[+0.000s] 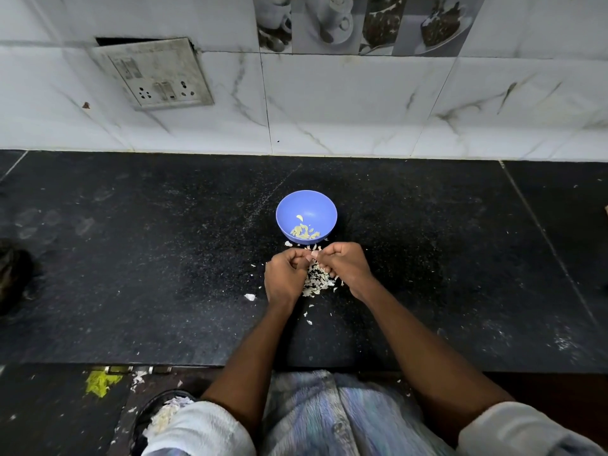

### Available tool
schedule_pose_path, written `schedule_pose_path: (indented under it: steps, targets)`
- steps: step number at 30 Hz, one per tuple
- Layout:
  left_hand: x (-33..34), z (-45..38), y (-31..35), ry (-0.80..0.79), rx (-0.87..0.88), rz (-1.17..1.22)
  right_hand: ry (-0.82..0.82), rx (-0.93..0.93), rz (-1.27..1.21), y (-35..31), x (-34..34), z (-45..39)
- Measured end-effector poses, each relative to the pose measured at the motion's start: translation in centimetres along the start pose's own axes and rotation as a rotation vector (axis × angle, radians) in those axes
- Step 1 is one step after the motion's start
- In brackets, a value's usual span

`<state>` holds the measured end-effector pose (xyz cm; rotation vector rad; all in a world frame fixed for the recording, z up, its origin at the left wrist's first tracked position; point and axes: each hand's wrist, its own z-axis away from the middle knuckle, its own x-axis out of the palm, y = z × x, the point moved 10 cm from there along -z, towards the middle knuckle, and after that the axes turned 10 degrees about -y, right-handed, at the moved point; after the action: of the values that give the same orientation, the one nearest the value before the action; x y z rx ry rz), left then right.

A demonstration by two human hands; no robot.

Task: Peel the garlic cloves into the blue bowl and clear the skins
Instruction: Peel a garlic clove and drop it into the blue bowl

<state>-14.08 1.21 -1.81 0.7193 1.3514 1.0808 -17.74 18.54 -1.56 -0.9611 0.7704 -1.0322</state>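
I judge the peeling step is in hand, well along but not finished: the blue bowl (306,216) sits on the dark tabletop (131,258) just beyond my hands, with a small heap of peeled cloves (304,233) lying in its near side, and a pile of skins (317,281) is scattered on the tabletop between and under my wrists. I have my left hand (285,278) and my right hand (345,268) brought together just short of the bowl's near rim, thumbs nearly meeting.

The fingers of both hands are curled tightly inward, and something small and pale shows at the point where they meet; I take it to be a garlic clove (311,255) pinched between the two hands, though it is too small to make out whether skin is left on it.

Next, I reckon, the move calls for stripping off what skin remains, then reaching slightly forward to drop the clove into the bowl. After that the skins need gathering, including the loose flakes lying apart from the pile.
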Motion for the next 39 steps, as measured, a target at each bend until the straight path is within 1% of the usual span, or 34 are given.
schedule_pose_path:
  steps: [4,9,10,12,14,17,19,22,26,28,33,34,35,37,38,39]
  targets:
    - [-0.6,0.3,0.3,0.044,-0.039,-0.164,0.056,-0.077,0.207,-1.0,-0.4,0.1]
    - [-0.3,0.5,0.6,0.018,-0.049,-0.209,0.071,-0.092,0.319,-1.5,-0.2,-0.1]
    - [-0.4,0.7,0.8,0.034,-0.053,-0.220,0.090,-0.088,0.382,-1.7,-0.3,-0.1]
    - [-0.6,0.8,0.8,0.050,-0.071,-0.254,0.182,-0.097,0.522,-2.5,-0.8,0.2]
    - [-0.5,0.6,0.6,0.037,-0.086,-0.290,0.257,-0.132,0.611,-3.6,-1.0,0.5]
    - [0.2,0.5,0.4,-0.032,-0.095,-0.307,0.242,-0.227,0.618,-5.3,-0.2,0.5]
    - [0.7,0.4,1.0,-0.072,-0.036,-0.304,0.259,-0.302,0.591,-6.7,0.2,0.4]
    - [1.1,0.4,1.6,-0.116,0.053,-0.304,0.292,-0.331,0.578,-8.2,0.7,-0.1]
    - [0.5,0.1,0.9,-0.077,0.044,-0.216,0.265,-0.264,0.599,-7.8,1.1,-1.1]
    - [-0.3,0.3,0.7,-0.053,0.037,-0.171,0.303,-0.260,0.605,-7.6,0.8,-0.9]
    - [-2.7,0.2,-0.4,0.063,0.040,-0.033,0.424,-0.290,0.521,-7.0,-0.4,0.2]
    - [-3.4,0.2,-0.5,0.089,0.041,-0.018,0.382,-0.273,0.531,-6.8,-0.1,0.0]
    - [-3.9,0.1,-0.7,0.107,0.049,-0.011,0.294,-0.258,0.531,-6.2,0.5,-0.4]
    - [-4.6,-0.2,-1.3,0.111,0.039,-0.013,0.047,-0.191,0.603,-5.0,2.8,-1.2]
    - [-4.8,-0.1,-1.7,0.107,0.020,-0.013,-0.016,-0.177,0.688,-4.4,3.7,-1.0]
    - [-5.1,-0.2,-2.2,0.107,0.000,-0.014,-0.043,-0.166,0.761,-3.9,4.4,-0.9]
